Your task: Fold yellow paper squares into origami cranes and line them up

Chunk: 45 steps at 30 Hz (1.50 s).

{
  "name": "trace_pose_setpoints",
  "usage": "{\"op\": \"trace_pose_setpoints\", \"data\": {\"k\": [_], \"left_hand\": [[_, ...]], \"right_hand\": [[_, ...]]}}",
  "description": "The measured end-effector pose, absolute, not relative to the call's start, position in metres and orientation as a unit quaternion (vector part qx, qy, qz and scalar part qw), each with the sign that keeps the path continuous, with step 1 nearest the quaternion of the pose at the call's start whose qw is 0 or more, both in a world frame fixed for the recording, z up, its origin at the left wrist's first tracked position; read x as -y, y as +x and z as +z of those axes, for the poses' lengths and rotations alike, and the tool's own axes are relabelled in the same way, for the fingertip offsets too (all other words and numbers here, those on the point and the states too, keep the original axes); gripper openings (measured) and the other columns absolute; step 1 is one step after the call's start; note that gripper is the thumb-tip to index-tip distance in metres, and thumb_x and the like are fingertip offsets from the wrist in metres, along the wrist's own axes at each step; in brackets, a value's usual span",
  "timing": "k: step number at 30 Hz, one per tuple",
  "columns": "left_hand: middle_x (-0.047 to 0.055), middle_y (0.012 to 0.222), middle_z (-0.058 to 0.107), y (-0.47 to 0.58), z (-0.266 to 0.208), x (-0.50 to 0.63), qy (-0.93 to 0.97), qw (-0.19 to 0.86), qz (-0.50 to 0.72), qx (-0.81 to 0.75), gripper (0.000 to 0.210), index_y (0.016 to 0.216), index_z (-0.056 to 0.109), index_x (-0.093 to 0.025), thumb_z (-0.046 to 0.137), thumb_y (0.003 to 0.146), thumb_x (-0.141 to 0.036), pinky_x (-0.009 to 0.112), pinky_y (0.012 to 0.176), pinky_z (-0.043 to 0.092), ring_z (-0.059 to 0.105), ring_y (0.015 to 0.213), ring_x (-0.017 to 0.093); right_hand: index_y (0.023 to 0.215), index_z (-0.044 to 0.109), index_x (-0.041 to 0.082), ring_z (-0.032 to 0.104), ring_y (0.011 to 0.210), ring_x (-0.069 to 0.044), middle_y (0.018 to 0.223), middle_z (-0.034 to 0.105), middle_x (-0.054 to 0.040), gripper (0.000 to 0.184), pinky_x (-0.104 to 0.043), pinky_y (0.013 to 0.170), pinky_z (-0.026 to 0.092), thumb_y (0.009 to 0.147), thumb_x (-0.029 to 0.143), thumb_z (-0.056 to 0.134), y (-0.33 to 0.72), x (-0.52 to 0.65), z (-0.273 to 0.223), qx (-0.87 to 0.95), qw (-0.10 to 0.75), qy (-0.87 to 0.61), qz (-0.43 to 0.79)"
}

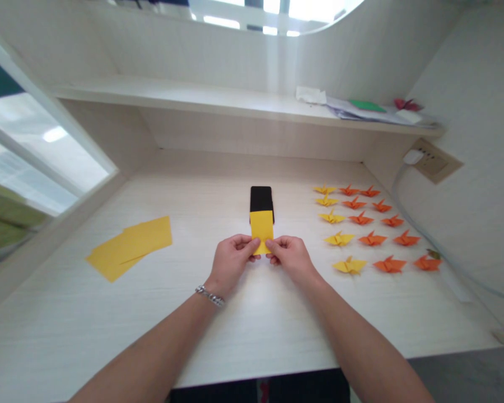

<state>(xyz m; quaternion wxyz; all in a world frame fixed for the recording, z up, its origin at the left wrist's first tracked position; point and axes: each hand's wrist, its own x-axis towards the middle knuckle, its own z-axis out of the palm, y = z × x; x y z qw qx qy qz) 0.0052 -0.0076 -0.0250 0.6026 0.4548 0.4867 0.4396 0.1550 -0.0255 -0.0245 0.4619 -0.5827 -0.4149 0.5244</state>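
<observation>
A small rectangle of yellow paper [262, 225] is pinched at its lower corners between both hands, its upper edge overlapping the near end of a black phone [261, 198]. My left hand [232, 258], with a silver chain bracelet [210, 295] at the wrist, grips the lower left corner, thumb on top. On the lower right corner, my right hand [293, 256] closes with its thumb on top too. The fingers beneath the paper are partly hidden. Several yellow sheets [130, 246] lie overlapped on the left side of the desk.
Rows of folded yellow cranes [339, 239] and orange cranes [372, 239] stand on the right. A pale cable [424, 235] runs down from a wall socket [434, 159] along the right wall. Papers [361, 109] lie on the shelf [218, 101] above the desk.
</observation>
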Motion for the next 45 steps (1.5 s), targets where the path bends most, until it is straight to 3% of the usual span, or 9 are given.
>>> {"op": "trace_pose_setpoints", "data": {"k": [7,14,18,22,26,33,37,45], "left_hand": [[0.01,0.088,0.072,0.004,-0.023,0.006,0.409,0.652,0.481,-0.421,0.04,0.094,0.068,-0.009,0.08,0.063,-0.032,0.032,0.071,0.054,0.067,0.075,0.02],[0.011,0.089,0.071,0.004,-0.02,0.007,0.39,0.669,0.467,-0.427,0.042,0.094,0.067,-0.009,0.081,0.06,-0.029,0.033,0.07,0.055,0.067,0.078,0.022],[0.009,0.087,0.071,-0.003,-0.019,0.002,0.416,0.674,0.435,-0.428,0.035,0.087,0.069,-0.011,0.081,0.06,-0.029,0.032,0.069,0.054,0.066,0.076,0.02],[0.008,0.076,0.07,-0.005,-0.021,-0.001,0.44,0.644,0.431,-0.453,0.03,0.078,0.07,-0.011,0.079,0.061,-0.034,0.029,0.064,0.051,0.063,0.067,0.018],[0.007,0.074,0.07,-0.004,-0.023,0.0,0.495,0.611,0.422,-0.451,0.028,0.078,0.071,-0.012,0.076,0.064,-0.037,0.027,0.063,0.048,0.062,0.066,0.018],[0.006,0.073,0.07,-0.007,-0.018,0.002,0.581,0.567,0.362,-0.459,0.028,0.078,0.072,-0.014,0.072,0.067,-0.039,0.025,0.058,0.045,0.061,0.065,0.018],[0.004,0.069,0.068,-0.003,-0.015,0.007,0.625,0.526,0.355,-0.455,0.025,0.075,0.072,-0.015,0.07,0.069,-0.039,0.024,0.056,0.044,0.06,0.063,0.016],[0.004,0.072,0.069,-0.017,-0.017,-0.006,0.514,0.517,0.467,-0.501,0.026,0.077,0.07,-0.015,0.074,0.065,-0.037,0.025,0.06,0.049,0.062,0.065,0.017]], "right_hand": [[0.067,0.065,0.013,0.049,0.042,-0.009,0.055,0.064,-0.0029,0.025,-0.02,0.041,0.035,0.071,0.037,0.07,0.161,0.027,-0.019,0.479,0.377,-0.579,0.541],[0.075,0.067,0.015,0.054,0.052,-0.012,0.064,0.064,-0.0013,0.025,-0.023,0.049,0.042,0.071,0.04,0.067,0.169,0.022,-0.019,0.48,0.436,-0.566,0.508],[0.072,0.065,0.016,0.053,0.055,-0.012,0.063,0.062,-0.0004,0.021,-0.023,0.052,0.042,0.073,0.037,0.065,0.174,0.022,-0.023,0.523,0.414,-0.56,0.492],[0.074,0.066,0.015,0.055,0.059,-0.013,0.067,0.064,-0.0013,0.017,-0.024,0.055,0.043,0.073,0.032,0.064,0.177,0.022,-0.022,0.55,0.366,-0.556,0.504],[0.077,0.067,0.016,0.058,0.065,-0.014,0.072,0.066,-0.002,0.016,-0.025,0.06,0.044,0.076,0.03,0.06,0.174,0.023,-0.019,0.566,0.373,-0.561,0.474],[0.079,0.069,0.017,0.058,0.065,-0.014,0.074,0.068,-0.0025,0.016,-0.023,0.057,0.041,0.078,0.027,0.057,0.17,0.028,-0.014,0.625,0.338,-0.562,0.422],[0.073,0.068,0.016,0.054,0.06,-0.013,0.065,0.064,-0.0007,0.015,-0.021,0.052,0.037,0.075,0.025,0.056,0.168,0.03,-0.011,0.645,0.317,-0.571,0.396],[0.066,0.065,0.015,0.055,0.054,-0.013,0.056,0.061,-0.0001,0.011,-0.023,0.053,0.04,0.069,0.021,0.056,0.194,0.029,-0.01,0.574,0.326,-0.592,0.462]]}}
